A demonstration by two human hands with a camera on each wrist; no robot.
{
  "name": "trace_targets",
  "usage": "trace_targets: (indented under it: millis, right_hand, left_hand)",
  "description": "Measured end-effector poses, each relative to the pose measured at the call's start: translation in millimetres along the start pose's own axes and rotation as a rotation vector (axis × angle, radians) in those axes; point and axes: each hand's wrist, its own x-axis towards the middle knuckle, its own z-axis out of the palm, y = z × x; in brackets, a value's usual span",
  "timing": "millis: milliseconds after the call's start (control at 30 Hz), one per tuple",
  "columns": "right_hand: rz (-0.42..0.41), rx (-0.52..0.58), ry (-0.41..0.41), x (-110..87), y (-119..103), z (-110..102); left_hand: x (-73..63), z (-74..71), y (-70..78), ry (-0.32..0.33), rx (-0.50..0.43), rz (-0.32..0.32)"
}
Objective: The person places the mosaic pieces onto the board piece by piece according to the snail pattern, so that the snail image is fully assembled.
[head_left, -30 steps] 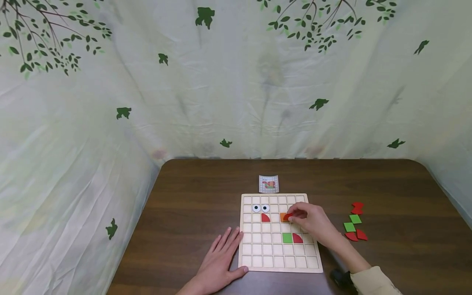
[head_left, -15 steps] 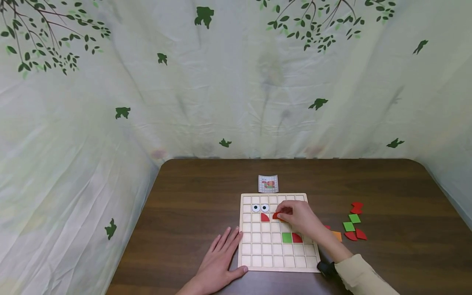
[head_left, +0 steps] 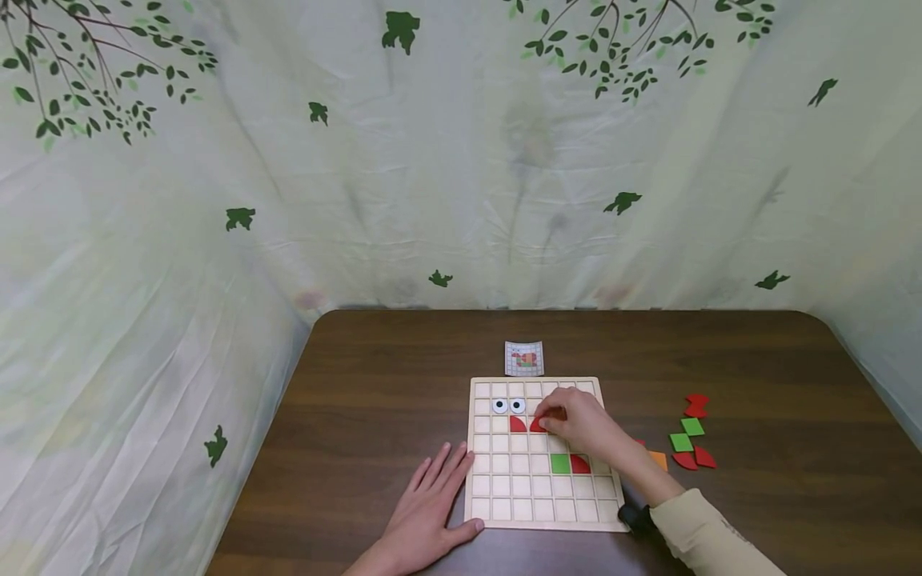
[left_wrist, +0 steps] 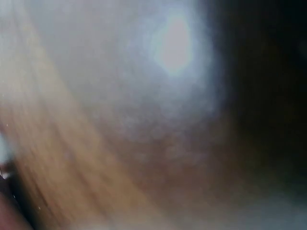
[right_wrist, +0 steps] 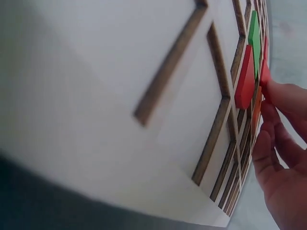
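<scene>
A pale wooden grid board (head_left: 502,510) lies on the dark table. My right hand (head_left: 583,422) pinches a red quarter-circle tile (head_left: 536,425) between thumb and fingers, down at a cell right of another red quarter-circle tile (head_left: 517,425). In the right wrist view an orange tile (right_wrist: 257,103) shows on the board beside the fingers; the hand hides it in the head view. Fingers spread, my left hand (head_left: 430,512) rests along the board's left edge, thumb at the front corner. Two eye discs (head_left: 508,406) sit near the top, and a green square tile (head_left: 560,464) adjoins a red one (head_left: 579,464) lower down.
Behind the board lies a small printed card (head_left: 523,359) with a coloured pattern on a grid. Loose red tiles (head_left: 696,406) and green tiles (head_left: 680,442) are scattered to the right. An orange tile (head_left: 659,461) is partly covered by my right forearm. A curtain (head_left: 461,160) hangs behind the table.
My right hand has moved left across the board with the red quarter-circle tile, from over the orange tile to a cell left of it. My left hand has stayed in place.
</scene>
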Motion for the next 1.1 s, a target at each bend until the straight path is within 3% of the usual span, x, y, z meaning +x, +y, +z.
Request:
trace_targets:
  millis: [400, 500, 767, 1100]
  right_hand:
    - [-0.095, -0.039, -0.002, -2.7, 5.4, -2.9]
    - [-0.069, -0.031, 0.011, -6.4, 6.1, -5.7]
    - [0.122, -0.007, 0.037, -21.5, 11.2, -17.5]
    - [0.122, -0.048, 0.149, -55.1, 35.7, -43.7]
  left_hand:
    - [0.3, -0.2, 1.2, 0.027, -0.013, 0.009]
    - [0.0, 0.5, 0.7, 0.036, -0.01, 0.018]
    - [-0.9, 4.2, -2.9, 0.072, 0.034, 0.049]
    - [-1.2, 2.8, -1.4, 0.076, 0.018, 0.044]
